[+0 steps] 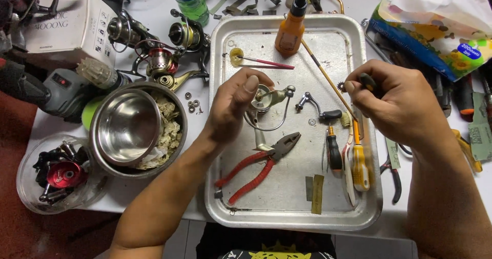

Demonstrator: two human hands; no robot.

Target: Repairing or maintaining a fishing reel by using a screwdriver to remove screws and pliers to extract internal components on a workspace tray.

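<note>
Head view showed the left hand (233, 108) closed around a fishing reel rotor (266, 97) above the metal tray (287, 208), wire bail hanging toward the red-handled pliers (259, 167). Well apart to the right, the right hand (397, 102) pinched a small dark-handled tool (366, 80), its tip aimed leftward at the rotor. The left hand was nearer.
</note>
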